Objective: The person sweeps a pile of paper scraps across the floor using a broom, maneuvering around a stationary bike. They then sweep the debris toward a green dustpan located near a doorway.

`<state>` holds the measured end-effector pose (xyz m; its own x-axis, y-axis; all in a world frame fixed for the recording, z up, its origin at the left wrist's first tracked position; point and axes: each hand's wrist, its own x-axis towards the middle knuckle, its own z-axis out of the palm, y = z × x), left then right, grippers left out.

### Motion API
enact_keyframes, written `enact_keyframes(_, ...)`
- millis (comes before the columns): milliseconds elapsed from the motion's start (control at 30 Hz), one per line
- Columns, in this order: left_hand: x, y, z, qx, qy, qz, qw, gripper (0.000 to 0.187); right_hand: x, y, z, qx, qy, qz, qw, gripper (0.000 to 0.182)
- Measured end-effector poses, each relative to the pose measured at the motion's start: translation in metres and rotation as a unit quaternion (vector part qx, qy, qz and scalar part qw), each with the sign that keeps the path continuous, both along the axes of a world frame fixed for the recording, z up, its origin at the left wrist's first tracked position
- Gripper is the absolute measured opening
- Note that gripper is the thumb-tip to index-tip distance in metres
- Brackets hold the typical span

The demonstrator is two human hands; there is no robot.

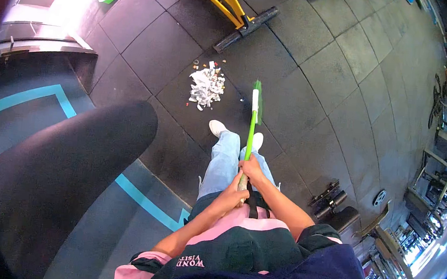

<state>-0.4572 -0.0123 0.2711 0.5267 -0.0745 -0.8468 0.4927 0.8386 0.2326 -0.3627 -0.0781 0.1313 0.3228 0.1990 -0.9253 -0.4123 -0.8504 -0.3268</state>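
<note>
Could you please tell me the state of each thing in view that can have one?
Broom: held in both hands, brush end down.
Left hand: closed round the handle, nearer its top.
Right hand: closed round it, lower down.
Litter: loosely heaped on the floor, some bits scattered.

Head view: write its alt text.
A person's left hand and right hand grip a green broom, its head over a dark tiled floor, right of a heap of white scraps. A yellow-framed machine stands beyond.

Pink/dk green top [231,250] w/ white lettering [190,261], partly legible; navy cloth [321,272]; blk strap [253,204]; lt blue jeans [221,163]; white shoes [216,128].
</note>
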Motion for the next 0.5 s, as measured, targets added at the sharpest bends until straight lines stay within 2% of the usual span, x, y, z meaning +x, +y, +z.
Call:
enact_keyframes(33,-0.001,0.0,-0.012,-0.002,0.0,0.0,1.0,0.081,-0.001,0.0,-0.008,-0.002,0.0,0.0,1.0,0.04)
enact_keyframes(100,0.001,0.005,-0.031,0.074,0.027,-0.055,0.995,0.079,-0.002,0.009,-0.02,0.069,0.123,-0.102,0.985,0.032)
enact_keyframes(133,-0.001,0.01,-0.035,0.076,0.035,-0.038,0.996,0.079,-0.01,0.019,-0.022,0.06,0.115,-0.136,0.982,0.022)
enact_keyframes(300,-0.017,0.046,-0.029,0.123,0.071,-0.015,0.99,0.078,-0.032,0.076,-0.02,0.118,0.138,-0.15,0.972,0.018)
enact_keyframes(367,-0.019,0.06,-0.024,0.148,0.07,0.011,0.987,0.078,-0.038,0.091,-0.028,0.173,0.151,-0.106,0.968,0.02)
enact_keyframes(500,-0.023,0.061,-0.009,0.18,0.061,-0.018,0.982,0.08,-0.042,0.102,-0.008,0.195,0.123,-0.123,0.965,0.025)
